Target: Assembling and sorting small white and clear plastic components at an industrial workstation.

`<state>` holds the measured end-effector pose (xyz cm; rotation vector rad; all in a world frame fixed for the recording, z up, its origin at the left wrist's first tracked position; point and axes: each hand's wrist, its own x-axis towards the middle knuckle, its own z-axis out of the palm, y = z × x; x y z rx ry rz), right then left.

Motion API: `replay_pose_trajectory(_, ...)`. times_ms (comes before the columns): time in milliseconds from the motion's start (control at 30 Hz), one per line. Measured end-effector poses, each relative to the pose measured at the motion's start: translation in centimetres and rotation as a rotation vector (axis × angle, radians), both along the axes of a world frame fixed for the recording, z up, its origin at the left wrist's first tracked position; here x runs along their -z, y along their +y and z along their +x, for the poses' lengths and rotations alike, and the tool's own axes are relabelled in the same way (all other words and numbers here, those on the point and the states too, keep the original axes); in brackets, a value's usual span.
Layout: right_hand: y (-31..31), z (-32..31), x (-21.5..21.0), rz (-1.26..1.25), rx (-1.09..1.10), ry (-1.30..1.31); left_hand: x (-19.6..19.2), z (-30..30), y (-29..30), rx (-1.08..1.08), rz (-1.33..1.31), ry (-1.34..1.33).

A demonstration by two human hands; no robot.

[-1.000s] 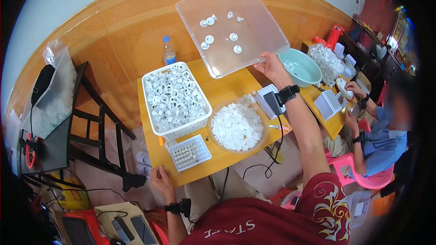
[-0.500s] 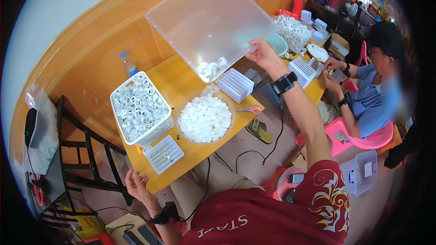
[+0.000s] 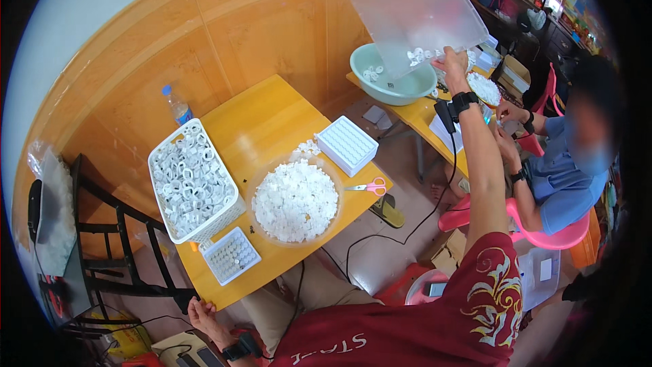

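Observation:
My right hand (image 3: 454,68) is closed on the edge of a see-through plastic bin (image 3: 421,17), raised and tilted beside a mint-green basin (image 3: 401,98) on the far table. Several white ring-shaped parts (image 3: 422,56) lie in the bin's lower corner. White parts also sit inside the basin. At the near left corner of the yellow table (image 3: 251,109), my left hand (image 3: 206,316) is held low with its fingers loosely bent and apart, nothing seen in them. Nearest to it is a small white tray (image 3: 231,256) with rows of round slots.
A white basket (image 3: 227,214) of ring parts stands beside a round dish (image 3: 297,200) heaped with small white pieces. Stacked white trays (image 3: 346,146), pink scissors (image 3: 370,187) and a water bottle (image 3: 178,105) are also there. A co-worker (image 3: 560,170) sits right; a black chair (image 3: 129,245) stands left.
My right hand has carried the plastic bin rightward, from above the near table to beside the mint-green basin. My left hand has moved slightly downward in the picture. The view has shifted.

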<state>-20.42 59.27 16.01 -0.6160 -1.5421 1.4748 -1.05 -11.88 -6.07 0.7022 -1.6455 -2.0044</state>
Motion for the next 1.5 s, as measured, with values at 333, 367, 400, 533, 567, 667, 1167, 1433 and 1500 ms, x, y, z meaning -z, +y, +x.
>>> replay_pose_trajectory(333,1.5,-3.0,6.7,0.300,0.392,0.045,-0.3,-0.2,0.1,0.055,-0.079,-0.070)
replay_pose_trajectory(367,1.6,-3.1,7.1,0.316,0.401,-0.019,-0.3,-0.2,0.0,0.067,-0.085,-0.067)
replay_pose_trajectory(400,2.0,-3.4,7.5,0.316,0.401,-0.022,-0.7,-0.2,0.4,0.067,-0.085,-0.070)
replay_pose_trajectory(533,5.3,-5.2,10.4,0.544,0.553,0.005,-1.4,-0.5,0.9,0.058,-0.100,-0.119)
replay_pose_trajectory(567,6.3,-5.6,11.0,0.665,0.632,0.018,-1.2,-0.5,0.7,0.067,-0.097,-0.136)
replay_pose_trajectory(667,7.7,-6.0,12.2,0.658,0.649,-0.009,-1.0,-0.6,0.8,0.051,-0.081,-0.140)
replay_pose_trajectory(1167,5.8,-7.2,7.2,0.437,0.508,0.002,-5.2,-1.4,0.2,0.028,-0.075,-0.180)
replay_pose_trajectory(1433,-0.2,-4.2,1.8,-0.111,-0.221,0.208,-13.6,-13.1,-1.2,0.328,-0.170,-0.143)
replay_pose_trajectory(1500,-3.7,-4.5,1.7,-0.173,-0.405,0.165,-14.1,-15.8,-2.2,0.372,-0.182,-0.174)
